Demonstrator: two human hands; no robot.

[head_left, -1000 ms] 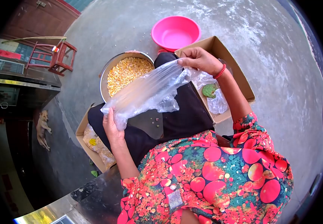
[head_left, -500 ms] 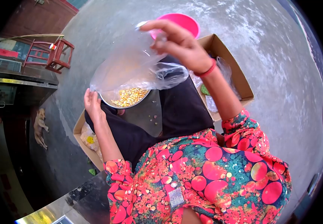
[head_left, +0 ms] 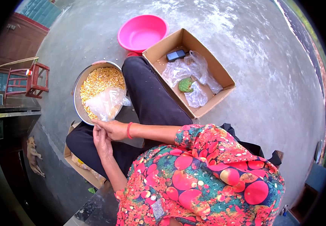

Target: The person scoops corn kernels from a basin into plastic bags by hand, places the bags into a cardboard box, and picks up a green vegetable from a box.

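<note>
One clear plastic bag (head_left: 107, 103) lies over corn kernels (head_left: 100, 80) in the metal basin (head_left: 77, 98). At its near rim, the left hand (head_left: 103, 144) and right hand (head_left: 114, 129) meet, fingertips bunched; I can't tell whether either grips film. I judge it bag-edge handling, calling next for delicate fingerwork.

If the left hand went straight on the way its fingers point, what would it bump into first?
Most likely the right hand, its fingers close against the left hand; beyond that, seemingly the basin rim, though depth is hard to judge.
</note>
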